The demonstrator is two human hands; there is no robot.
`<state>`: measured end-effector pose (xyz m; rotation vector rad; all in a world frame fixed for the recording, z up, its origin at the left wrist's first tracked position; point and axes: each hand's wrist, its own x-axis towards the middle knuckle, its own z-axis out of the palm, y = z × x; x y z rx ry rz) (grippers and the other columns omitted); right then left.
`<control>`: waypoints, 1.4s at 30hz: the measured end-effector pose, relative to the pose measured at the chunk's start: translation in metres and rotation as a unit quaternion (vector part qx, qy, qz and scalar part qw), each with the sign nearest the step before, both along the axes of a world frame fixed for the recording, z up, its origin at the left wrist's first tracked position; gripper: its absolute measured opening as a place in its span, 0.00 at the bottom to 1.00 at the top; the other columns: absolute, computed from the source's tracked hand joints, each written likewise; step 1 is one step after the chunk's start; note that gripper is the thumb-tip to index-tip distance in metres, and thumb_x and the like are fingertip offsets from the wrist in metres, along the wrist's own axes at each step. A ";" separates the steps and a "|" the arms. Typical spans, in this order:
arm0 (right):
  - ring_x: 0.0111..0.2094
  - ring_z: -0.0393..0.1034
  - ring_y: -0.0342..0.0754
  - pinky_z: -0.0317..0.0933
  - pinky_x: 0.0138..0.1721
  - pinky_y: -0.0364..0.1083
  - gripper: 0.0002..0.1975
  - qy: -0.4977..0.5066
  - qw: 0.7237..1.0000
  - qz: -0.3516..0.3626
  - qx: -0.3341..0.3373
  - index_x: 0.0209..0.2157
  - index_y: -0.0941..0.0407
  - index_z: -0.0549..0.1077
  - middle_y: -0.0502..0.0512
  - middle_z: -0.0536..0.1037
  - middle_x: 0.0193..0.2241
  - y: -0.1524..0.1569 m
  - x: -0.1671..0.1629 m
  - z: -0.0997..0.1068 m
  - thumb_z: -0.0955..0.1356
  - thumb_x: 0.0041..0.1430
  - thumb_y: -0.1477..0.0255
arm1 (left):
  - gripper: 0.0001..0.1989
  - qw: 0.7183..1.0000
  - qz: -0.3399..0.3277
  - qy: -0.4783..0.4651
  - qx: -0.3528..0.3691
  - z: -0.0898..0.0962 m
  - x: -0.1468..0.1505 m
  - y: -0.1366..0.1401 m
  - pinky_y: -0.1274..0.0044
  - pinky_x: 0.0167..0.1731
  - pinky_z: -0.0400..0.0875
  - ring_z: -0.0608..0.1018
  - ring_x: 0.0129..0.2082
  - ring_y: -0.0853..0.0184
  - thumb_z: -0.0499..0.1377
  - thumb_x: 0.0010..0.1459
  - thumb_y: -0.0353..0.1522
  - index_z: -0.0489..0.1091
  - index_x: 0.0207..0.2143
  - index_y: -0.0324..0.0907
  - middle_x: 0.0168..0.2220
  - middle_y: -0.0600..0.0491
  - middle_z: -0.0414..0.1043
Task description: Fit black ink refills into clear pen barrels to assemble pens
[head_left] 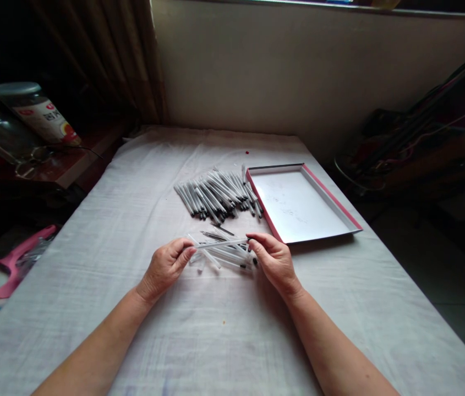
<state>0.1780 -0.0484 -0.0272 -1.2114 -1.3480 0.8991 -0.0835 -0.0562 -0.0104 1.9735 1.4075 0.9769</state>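
Between my two hands a translucent white pen (223, 243) is held almost level above the cloth. My left hand (169, 264) is closed, thumb and fingertips pinching its left end. My right hand (272, 260) grips its dark right end in a pinch. Beneath the pen lies a loose scatter of pen parts (232, 258): clear barrels, thin dark refills and small black pieces. Just beyond, a thick pile of pens (211, 192) with clear barrels and black ends rests on the table, several of them against the tray's left side.
A shallow white box tray (298, 203) with red sides lies right of the pile. White cloth covers the table (166, 335). At left are a lidded jar (42, 118) on a wooden surface and a pink-handled item (17, 256). A wall (249, 71) stands behind.
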 end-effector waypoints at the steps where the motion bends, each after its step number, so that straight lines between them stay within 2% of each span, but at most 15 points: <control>1: 0.33 0.75 0.48 0.68 0.36 0.46 0.09 -0.013 1.000 -0.009 0.006 0.35 0.55 0.79 0.55 0.81 0.32 0.001 0.002 0.000 0.69 0.55 0.67 | 0.15 1.000 0.014 -0.002 -0.007 0.001 -0.001 0.001 0.81 0.25 0.66 0.71 0.22 0.71 0.53 0.62 0.42 0.71 0.32 0.40 0.23 0.56 0.70; 5: 0.29 0.73 0.46 0.67 0.33 0.45 0.08 -0.135 0.989 -0.031 0.049 0.36 0.55 0.78 0.54 0.80 0.31 0.002 0.007 0.000 0.67 0.55 0.70 | 0.16 0.998 0.057 -0.007 -0.011 0.002 -0.006 0.003 0.81 0.23 0.65 0.70 0.21 0.71 0.53 0.61 0.42 0.71 0.31 0.40 0.21 0.57 0.68; 9: 0.32 0.73 0.49 0.66 0.38 0.47 0.07 -0.284 0.952 0.008 0.114 0.33 0.53 0.77 0.53 0.79 0.29 0.000 0.006 0.003 0.67 0.53 0.75 | 0.15 0.999 0.039 -0.014 -0.016 0.002 -0.008 0.003 0.82 0.23 0.65 0.70 0.21 0.71 0.53 0.60 0.42 0.71 0.31 0.40 0.21 0.57 0.68; 12: 0.35 0.73 0.51 0.66 0.40 0.48 0.06 -0.335 0.932 0.023 0.140 0.31 0.53 0.78 0.55 0.80 0.31 -0.001 0.004 0.005 0.67 0.53 0.75 | 0.15 0.999 0.025 -0.020 -0.017 0.001 -0.007 0.002 0.82 0.23 0.66 0.70 0.20 0.72 0.54 0.60 0.42 0.72 0.32 0.40 0.21 0.57 0.68; 15: 0.37 0.73 0.52 0.67 0.41 0.49 0.07 -0.317 0.937 0.019 0.145 0.34 0.54 0.78 0.56 0.80 0.34 -0.001 0.004 0.007 0.67 0.55 0.73 | 0.15 1.000 0.013 -0.016 -0.012 0.001 -0.006 0.002 0.82 0.24 0.66 0.71 0.21 0.72 0.53 0.61 0.41 0.71 0.31 0.40 0.22 0.57 0.69; 19: 0.36 0.74 0.50 0.67 0.39 0.48 0.07 -0.232 0.962 0.020 0.142 0.37 0.54 0.78 0.56 0.80 0.33 -0.002 0.004 0.010 0.67 0.58 0.71 | 0.14 1.000 -0.008 -0.001 0.007 0.000 -0.006 0.002 0.82 0.26 0.67 0.72 0.23 0.71 0.53 0.61 0.40 0.71 0.31 0.40 0.23 0.55 0.71; 26: 0.31 0.73 0.48 0.67 0.34 0.46 0.07 -0.168 0.977 0.037 0.122 0.32 0.53 0.78 0.55 0.80 0.29 -0.003 0.003 0.010 0.67 0.59 0.70 | 0.13 0.999 -0.015 0.028 0.022 0.000 -0.006 0.002 0.81 0.29 0.68 0.74 0.24 0.70 0.53 0.61 0.39 0.72 0.32 0.41 0.25 0.55 0.73; 29: 0.28 0.71 0.46 0.65 0.32 0.45 0.06 -0.167 0.979 0.004 0.119 0.30 0.54 0.77 0.53 0.79 0.27 -0.002 0.005 0.011 0.67 0.58 0.71 | 0.14 0.998 0.023 0.051 0.027 0.003 -0.019 0.007 0.80 0.29 0.69 0.74 0.24 0.69 0.53 0.60 0.41 0.73 0.32 0.41 0.25 0.54 0.74; 33: 0.24 0.68 0.45 0.64 0.29 0.45 0.07 -0.182 0.976 -0.060 0.107 0.27 0.53 0.76 0.51 0.77 0.23 0.000 0.010 0.012 0.67 0.57 0.70 | 0.16 0.987 0.136 0.080 0.019 0.004 -0.053 0.017 0.80 0.25 0.67 0.73 0.23 0.67 0.53 0.57 0.44 0.73 0.33 0.43 0.22 0.55 0.71; 36: 0.24 0.68 0.46 0.63 0.30 0.45 0.08 -0.206 0.968 -0.071 0.127 0.26 0.53 0.75 0.51 0.77 0.23 0.000 0.009 0.012 0.66 0.57 0.70 | 0.16 0.977 0.196 0.086 0.017 0.005 -0.075 0.021 0.80 0.23 0.66 0.72 0.21 0.68 0.54 0.56 0.45 0.72 0.32 0.43 0.20 0.57 0.70; 39: 0.26 0.69 0.47 0.64 0.33 0.46 0.08 -0.247 0.953 -0.061 0.164 0.26 0.53 0.75 0.52 0.77 0.24 -0.003 0.004 0.011 0.66 0.57 0.72 | 0.15 0.973 0.218 0.076 0.017 0.006 -0.082 0.022 0.80 0.22 0.65 0.71 0.19 0.69 0.54 0.56 0.44 0.71 0.30 0.43 0.19 0.57 0.69; 42: 0.29 0.71 0.49 0.64 0.35 0.47 0.07 -0.297 0.937 -0.030 0.182 0.27 0.53 0.76 0.54 0.78 0.25 -0.006 -0.002 0.009 0.67 0.57 0.73 | 0.14 0.980 0.194 0.035 0.007 0.006 -0.074 0.020 0.81 0.22 0.66 0.71 0.19 0.70 0.54 0.56 0.44 0.70 0.30 0.43 0.19 0.57 0.68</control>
